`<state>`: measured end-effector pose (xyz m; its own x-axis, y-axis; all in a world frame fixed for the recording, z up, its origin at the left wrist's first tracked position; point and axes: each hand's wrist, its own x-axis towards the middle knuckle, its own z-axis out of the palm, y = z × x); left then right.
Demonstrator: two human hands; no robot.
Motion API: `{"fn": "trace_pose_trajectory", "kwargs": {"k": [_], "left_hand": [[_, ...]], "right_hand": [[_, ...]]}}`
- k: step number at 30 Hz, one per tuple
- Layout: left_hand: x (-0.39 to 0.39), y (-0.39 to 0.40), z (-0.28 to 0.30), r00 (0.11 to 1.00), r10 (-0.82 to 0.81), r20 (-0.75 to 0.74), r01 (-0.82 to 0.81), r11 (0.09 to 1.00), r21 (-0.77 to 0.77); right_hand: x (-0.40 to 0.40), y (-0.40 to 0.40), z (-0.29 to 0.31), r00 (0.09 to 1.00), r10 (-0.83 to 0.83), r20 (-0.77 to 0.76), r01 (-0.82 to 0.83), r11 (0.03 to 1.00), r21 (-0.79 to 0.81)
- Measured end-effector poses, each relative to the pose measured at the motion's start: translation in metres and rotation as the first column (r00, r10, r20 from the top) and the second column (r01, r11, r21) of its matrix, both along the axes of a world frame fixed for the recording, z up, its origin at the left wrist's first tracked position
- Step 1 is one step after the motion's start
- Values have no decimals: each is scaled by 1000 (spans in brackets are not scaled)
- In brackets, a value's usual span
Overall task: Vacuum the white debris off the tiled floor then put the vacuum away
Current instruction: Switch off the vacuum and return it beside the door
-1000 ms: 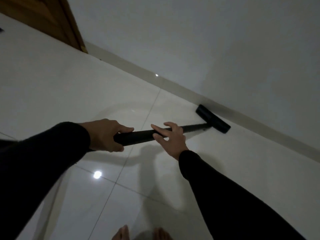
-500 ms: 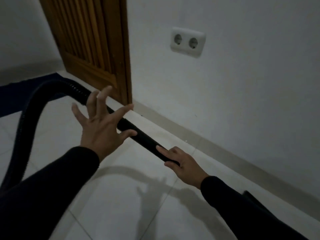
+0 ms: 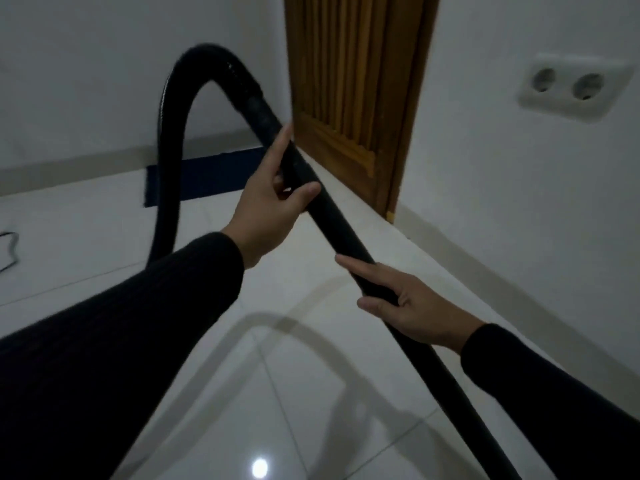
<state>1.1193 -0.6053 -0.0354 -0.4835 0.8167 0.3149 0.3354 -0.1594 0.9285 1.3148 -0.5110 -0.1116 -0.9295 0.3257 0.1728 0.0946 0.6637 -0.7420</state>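
Observation:
A black vacuum wand runs diagonally from upper middle down to the lower right, where its lower end leaves the frame. Its floor head is out of view. A black ribbed hose arches up from the wand's top and drops to the left behind my sleeve. My left hand grips the wand near the top, fingers wrapped round it. My right hand holds the wand lower down, index finger laid along the tube. The white glossy tiled floor shows no debris in view.
A brown slatted wooden door stands ahead, beside a white wall with a double socket. A dark blue mat lies by the far skirting. A thin black cord lies on the floor at the left edge.
The view has swung up from the floor head to the door and hose. My left hand, open above the wand half a second ago, has closed on it. The hose arch now stands higher.

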Motion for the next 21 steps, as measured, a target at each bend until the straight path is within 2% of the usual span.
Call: {"fn": "trace_pose_trajectory", "kwargs": {"k": [5, 14, 21], "left_hand": [[-37, -55, 36, 996, 57, -66, -54, 998, 36], [-130, -205, 57, 986, 133, -105, -117, 982, 145], [-214, -323, 52, 989, 104, -104, -73, 961, 266]], "right_hand": [[-53, -42, 25, 987, 130, -99, -134, 990, -37], [-160, -172, 56, 964, 253, -76, -247, 966, 79], [-232, -285, 70, 960, 275, -53, -259, 944, 204]]}}
